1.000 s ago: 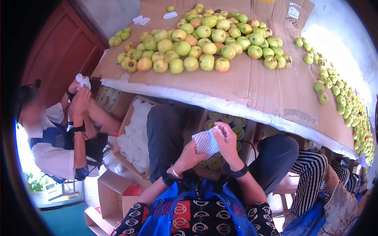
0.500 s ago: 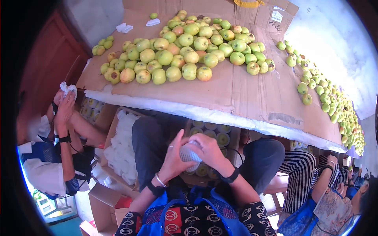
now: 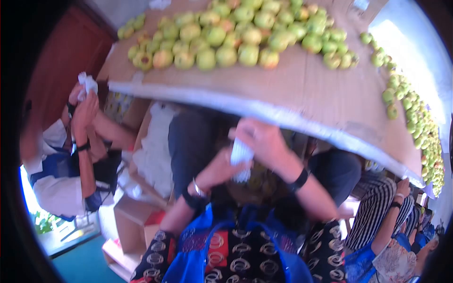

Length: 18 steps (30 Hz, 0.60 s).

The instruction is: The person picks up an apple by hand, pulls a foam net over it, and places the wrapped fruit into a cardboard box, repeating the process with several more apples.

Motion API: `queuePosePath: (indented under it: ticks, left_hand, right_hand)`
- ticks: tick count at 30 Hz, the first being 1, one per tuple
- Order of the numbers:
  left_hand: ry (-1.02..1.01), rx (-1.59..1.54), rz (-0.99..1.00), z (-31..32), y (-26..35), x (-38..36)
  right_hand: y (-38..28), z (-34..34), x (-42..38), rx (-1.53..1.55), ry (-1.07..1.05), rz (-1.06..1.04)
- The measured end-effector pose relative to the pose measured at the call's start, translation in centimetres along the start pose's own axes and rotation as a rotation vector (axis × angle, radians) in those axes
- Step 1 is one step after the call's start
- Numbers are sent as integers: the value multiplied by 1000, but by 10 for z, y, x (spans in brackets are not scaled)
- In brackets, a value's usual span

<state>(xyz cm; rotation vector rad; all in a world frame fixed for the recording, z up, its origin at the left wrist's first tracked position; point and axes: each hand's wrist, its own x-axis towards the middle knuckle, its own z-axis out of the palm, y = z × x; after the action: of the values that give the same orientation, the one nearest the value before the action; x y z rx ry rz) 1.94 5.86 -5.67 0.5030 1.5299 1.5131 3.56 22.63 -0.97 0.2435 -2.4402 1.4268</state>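
Between my hands is a white foam net sleeve [image 3: 241, 152], blurred by motion; whether an apple sits inside it I cannot tell. My left hand [image 3: 218, 170] is closed around its lower left side. From above, my right hand [image 3: 263, 140] grips the upper end with bent fingers. More white netting [image 3: 242, 176] shows just below the left fingers. Under my hands, between my knees, a box of apples [image 3: 259, 181] lies in shadow, partly covered by my arms.
A cardboard-covered table [image 3: 292, 82] bears a heap of green apples [image 3: 226, 55], with more apples [image 3: 401, 94] along the right. Its white front edge [image 3: 212, 100] runs close beyond my hands. At left, another person's hands [image 3: 85, 108] hold white netting. A box of foam nets [image 3: 158, 141] stands beside my knee.
My view has tilted down and turned. My right hand has risen towards the table edge, and the white sleeve, earlier around a rounded apple shape, now looks longer and narrower between both hands.
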Motion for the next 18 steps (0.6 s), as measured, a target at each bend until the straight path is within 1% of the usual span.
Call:
queuePosePath:
  ticks: [1, 2, 3, 4, 5, 6, 7, 8, 9, 10, 11, 12, 13, 14, 15, 16, 18]
  left_hand:
    - [88, -2, 56, -1, 12, 1]
    - [129, 41, 149, -13, 8, 4]
    - [224, -16, 220, -15, 24, 5]
    - [260, -121, 276, -25, 28, 3]
    - [344, -218, 302, -35, 28, 2]
    - [402, -245, 372, -47, 26, 2]
    - [460, -271, 445, -55, 24, 3]
    - [463, -271, 444, -57, 27, 2]
    - [427, -357, 425, -58, 30, -1]
    - [393, -446, 398, -59, 29, -5]
    - [400, -452, 389, -60, 27, -7]
    - [340, -469, 417, -62, 27, -7]
    - [281, -484, 449, -64, 27, -7]
    - [291, -487, 447, -66, 28, -8]
    - [295, -514, 427, -66, 29, -7]
    - [296, -544, 402, -66, 29, -7]
    - [283, -538, 404, -64, 31, -5]
  right_hand:
    - [2, -4, 8, 12, -35, 93]
    - [5, -9, 17, 90, 26, 36]
    - [11, -17, 30, 110, 74, 25]
    - [17, -27, 45, 137, 160, 53]
    - [34, -38, 61, -51, 203, 82]
    - [53, -51, 78, -248, 252, 96]
    - [76, -55, 90, -418, 319, 43]
    - [96, -57, 100, -586, 383, -11]
    - [108, -60, 111, -581, 376, -6]
    - [117, -60, 118, -604, 312, 102]
    - [125, -59, 123, -631, 250, 203]
    - [129, -55, 127, -629, 242, 203]
    - [132, -50, 132, -687, 198, 254]
    - [134, -45, 135, -743, 151, 307]
    - [134, -43, 138, -740, 142, 304]
    - [133, -44, 139, -716, 128, 344]
    - [132, -46, 141, -699, 116, 382]
